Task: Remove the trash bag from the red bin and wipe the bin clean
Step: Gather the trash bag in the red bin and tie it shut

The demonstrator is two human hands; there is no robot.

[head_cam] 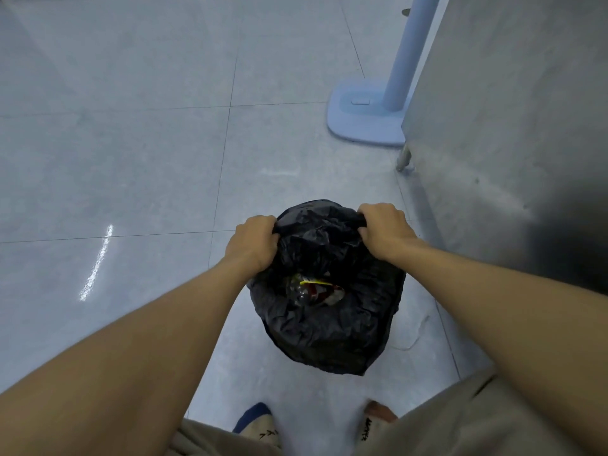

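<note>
A black trash bag (332, 327) stands on the floor below me and wraps whatever is under it, so no red of the bin shows. My left hand (255, 243) grips the bag's far rim on the left side. My right hand (385, 230) grips the same rim on the right side. The mouth of the bag is open between my forearms, and crumpled clear plastic with yellow and red scraps (312, 289) lies inside.
A grey metal cabinet (513, 133) rises close on the right, its leg (404, 158) on the tiled floor. A pale blue stand base (362, 116) with a post sits beyond the bag. My two feet (260, 426) are at the bottom edge.
</note>
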